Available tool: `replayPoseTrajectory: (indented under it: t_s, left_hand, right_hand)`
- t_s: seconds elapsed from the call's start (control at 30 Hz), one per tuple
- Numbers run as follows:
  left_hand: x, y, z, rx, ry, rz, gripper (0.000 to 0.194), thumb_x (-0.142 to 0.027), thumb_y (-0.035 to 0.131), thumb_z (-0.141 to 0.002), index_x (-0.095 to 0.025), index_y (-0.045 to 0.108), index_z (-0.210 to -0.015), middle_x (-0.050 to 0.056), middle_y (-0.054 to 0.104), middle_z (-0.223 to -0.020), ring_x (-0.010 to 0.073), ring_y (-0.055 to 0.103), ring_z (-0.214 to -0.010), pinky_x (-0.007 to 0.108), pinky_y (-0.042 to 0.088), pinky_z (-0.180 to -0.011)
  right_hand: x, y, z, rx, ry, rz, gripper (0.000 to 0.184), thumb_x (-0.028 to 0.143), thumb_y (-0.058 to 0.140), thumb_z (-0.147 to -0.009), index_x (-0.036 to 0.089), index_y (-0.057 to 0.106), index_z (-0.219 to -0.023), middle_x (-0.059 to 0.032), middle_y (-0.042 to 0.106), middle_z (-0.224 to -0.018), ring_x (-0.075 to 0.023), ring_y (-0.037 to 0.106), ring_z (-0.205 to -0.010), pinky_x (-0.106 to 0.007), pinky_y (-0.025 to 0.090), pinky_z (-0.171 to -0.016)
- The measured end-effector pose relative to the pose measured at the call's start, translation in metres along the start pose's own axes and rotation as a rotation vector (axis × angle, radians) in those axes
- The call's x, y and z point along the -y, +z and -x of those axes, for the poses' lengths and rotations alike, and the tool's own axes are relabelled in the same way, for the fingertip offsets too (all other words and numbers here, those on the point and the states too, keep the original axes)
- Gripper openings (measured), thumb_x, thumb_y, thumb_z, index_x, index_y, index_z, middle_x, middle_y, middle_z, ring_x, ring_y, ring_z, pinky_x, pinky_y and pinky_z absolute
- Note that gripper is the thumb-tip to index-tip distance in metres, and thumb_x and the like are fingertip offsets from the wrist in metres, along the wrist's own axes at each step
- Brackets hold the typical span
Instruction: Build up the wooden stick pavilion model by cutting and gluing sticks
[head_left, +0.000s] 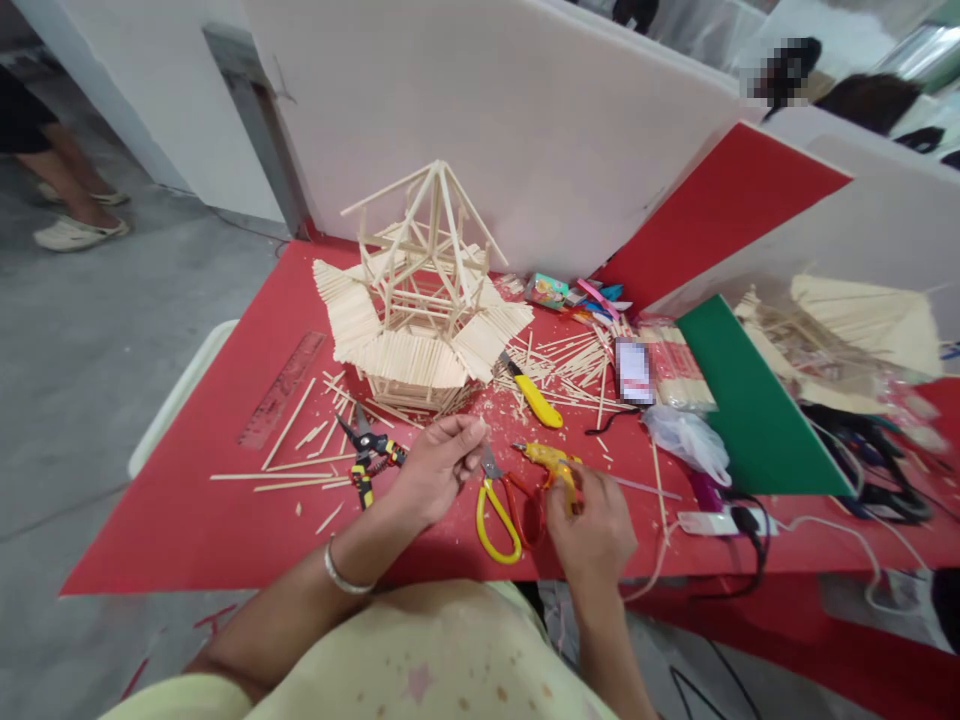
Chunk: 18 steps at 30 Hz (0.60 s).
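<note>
Right hand point(596, 530), near side of the red tabletop point(172, 540): wrapped round the grip of a yellow glue gun point(546, 457). Nozzle points left, towards the other hand; a pale glue stick point(646, 489) trails out behind to the right. Whether the trigger is pressed, cannot tell.

Left hand point(431, 470), just left of the gun: fingers curled, thumb and fingertips drawn together as in a pinch. Cannot tell whether anything slight sits between them.

Stick-built model point(412, 358): stands upright beyond both hands, left of centre, slatted panels flaring round an open frame with a peaked top. Neither hand touches it.

Scissors point(491, 468) lie open-handled between the hands; black-and-yellow cutters point(367, 443) left of the left hand; yellow knife point(538, 400) beyond the gun, near the model's right side. Loose sticks point(574, 355) scattered farther right. Power strip point(705, 522) at right.

On handling, my judgement: the nozzle is best treated as hot and angled away from the pinched fingertips. Small, steady squeezes should give a neater bead than one long one. The glue stick needs to run free behind, and the knife and scissors are better shifted clear of the wrists.
</note>
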<state>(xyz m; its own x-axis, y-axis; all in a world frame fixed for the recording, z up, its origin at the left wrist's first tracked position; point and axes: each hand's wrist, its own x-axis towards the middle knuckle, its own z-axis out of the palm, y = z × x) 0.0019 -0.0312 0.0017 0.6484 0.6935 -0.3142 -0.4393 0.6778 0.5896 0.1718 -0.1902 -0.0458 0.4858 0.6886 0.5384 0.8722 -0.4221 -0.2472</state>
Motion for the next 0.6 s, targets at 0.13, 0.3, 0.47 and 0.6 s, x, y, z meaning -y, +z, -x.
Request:
replayPoseTrajectory:
  t_s: [0.13, 0.3, 0.47, 0.6]
  left_hand:
    - [-0.004, 0.001, -0.001, -0.015, 0.06, -0.006, 0.033, -0.033, 0.089, -0.066, -0.014, 0.064, -0.077, -0.004, 0.053, -0.058, 0.0043, 0.044, -0.048, 0.016, 0.028, -0.044]
    - [-0.007, 0.0, 0.003, 0.007, 0.09, -0.004, 0.032, -0.032, 0.088, -0.066, -0.014, 0.064, -0.075, -0.003, 0.055, -0.06, 0.0044, 0.045, -0.049, 0.016, 0.027, -0.043]
    - [-0.012, -0.003, 0.005, 0.017, 0.118, -0.019, 0.032, -0.034, 0.088, -0.067, -0.013, 0.065, -0.072, -0.001, 0.059, -0.063, 0.004, 0.045, -0.048, 0.017, 0.027, -0.043]
    - [-0.015, -0.004, 0.0, -0.01, 0.132, -0.037, 0.031, -0.035, 0.087, -0.067, -0.013, 0.066, -0.071, -0.001, 0.06, -0.059, 0.0039, 0.045, -0.044, 0.017, 0.029, -0.042]
  right_hand:
    - [-0.031, -0.003, -0.001, 0.39, 0.272, 0.176, 0.039, 0.039, 0.064, -0.079, 0.015, 0.068, -0.109, -0.0112, 0.068, -0.092, -0.0249, 0.064, -0.081, -0.031, 0.045, -0.062]
    - [-0.047, 0.011, -0.006, 0.534, 0.46, -0.101, 0.035, 0.038, 0.061, -0.077, 0.018, 0.067, -0.105, -0.0095, 0.071, -0.09, -0.0236, 0.066, -0.078, -0.032, 0.045, -0.066]
    - [-0.043, -0.001, -0.011, 0.371, 0.52, -0.432, 0.046, 0.046, 0.061, -0.08, 0.017, 0.059, -0.116, -0.0088, 0.072, -0.101, -0.0219, 0.066, -0.083, -0.031, 0.049, -0.07]
    - [-0.011, -0.037, -0.033, 0.177, 0.446, -0.499, 0.044, 0.047, 0.062, -0.081, 0.018, 0.06, -0.114, -0.0025, 0.068, -0.086, -0.0172, 0.059, -0.069, -0.028, 0.045, -0.062]
